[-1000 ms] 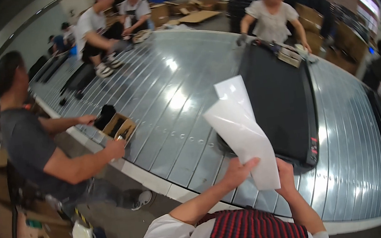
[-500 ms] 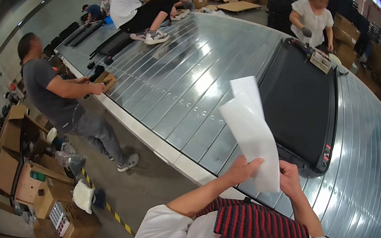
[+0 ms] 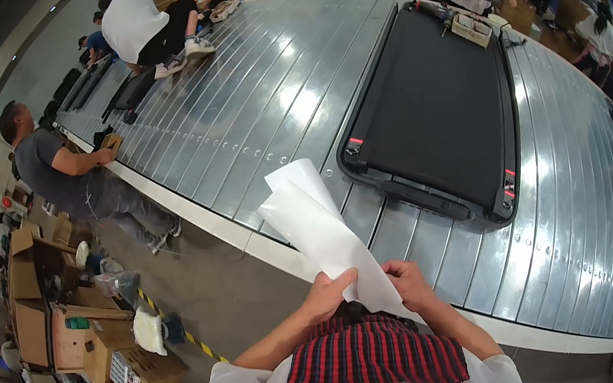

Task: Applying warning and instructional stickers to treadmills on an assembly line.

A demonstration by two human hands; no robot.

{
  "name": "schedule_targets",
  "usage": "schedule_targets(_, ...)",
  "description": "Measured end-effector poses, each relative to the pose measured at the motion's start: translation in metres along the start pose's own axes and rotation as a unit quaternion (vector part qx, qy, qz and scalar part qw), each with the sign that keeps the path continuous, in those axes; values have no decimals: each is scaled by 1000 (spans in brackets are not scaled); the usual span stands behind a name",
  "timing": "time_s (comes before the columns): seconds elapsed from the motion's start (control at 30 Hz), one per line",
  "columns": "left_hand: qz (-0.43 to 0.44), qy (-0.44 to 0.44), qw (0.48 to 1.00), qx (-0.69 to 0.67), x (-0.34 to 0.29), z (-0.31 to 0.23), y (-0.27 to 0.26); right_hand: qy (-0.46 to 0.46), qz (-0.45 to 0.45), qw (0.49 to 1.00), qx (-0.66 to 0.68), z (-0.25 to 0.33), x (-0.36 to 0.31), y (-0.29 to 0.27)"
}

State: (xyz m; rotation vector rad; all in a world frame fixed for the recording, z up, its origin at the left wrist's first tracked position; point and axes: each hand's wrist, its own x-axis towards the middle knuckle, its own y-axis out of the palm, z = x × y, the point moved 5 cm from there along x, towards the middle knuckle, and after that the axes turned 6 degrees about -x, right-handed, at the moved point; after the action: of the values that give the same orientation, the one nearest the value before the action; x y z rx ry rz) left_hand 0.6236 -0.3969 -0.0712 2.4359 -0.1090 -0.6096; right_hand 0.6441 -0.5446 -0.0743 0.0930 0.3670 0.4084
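A glossy white sheet (image 3: 320,229), folded or doubled over, is held up in front of my chest above the table's near edge. My left hand (image 3: 329,296) grips its lower left side, thumb lying on top. On the opposite edge, the fingers of my right hand (image 3: 411,284) are curled closed around the sheet's lower right side. Beyond the sheet, to the right, a large black rectangular panel (image 3: 437,118) with rounded corners and red marks lies on the table, touched by neither hand.
The long metal-slatted table (image 3: 257,120) has a pale rim. A small box of parts (image 3: 472,29) sits at the panel's far end. One co-worker (image 3: 142,26) crouches on the table; others stand around it. Cardboard boxes (image 3: 121,374) crowd the floor at left.
My view has shifted, so the black panel shows more fully. The sheet has come lower and nearer my chest, tilting left, with both hands still on it.
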Motion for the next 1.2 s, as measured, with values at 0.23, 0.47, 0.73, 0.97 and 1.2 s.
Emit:
schedule_targets(0.23, -7, 52, 994, 97, 40, -14, -23, -20, -168, 985, 35, -8, 11, -23)
schedule_targets(0.47, 9, 53, 982, 179, 75, -69, -58, -243, -332, 899, -149, 71, 31, 3)
schedule_targets(0.73, 102, 119, 972, 173, 117, -106, -81, -376, -158, 767, -496, 108, 93, 145)
schedule_targets(0.97, 225, 207, 894, 328, 140, -172, -85, -322, -268, 780, -466, 153, 128, 129)
schedule_targets(1.2, 337, 205, 830, 395, 154, -169, -52, -253, -300, 794, -465, 135, 131, 108)
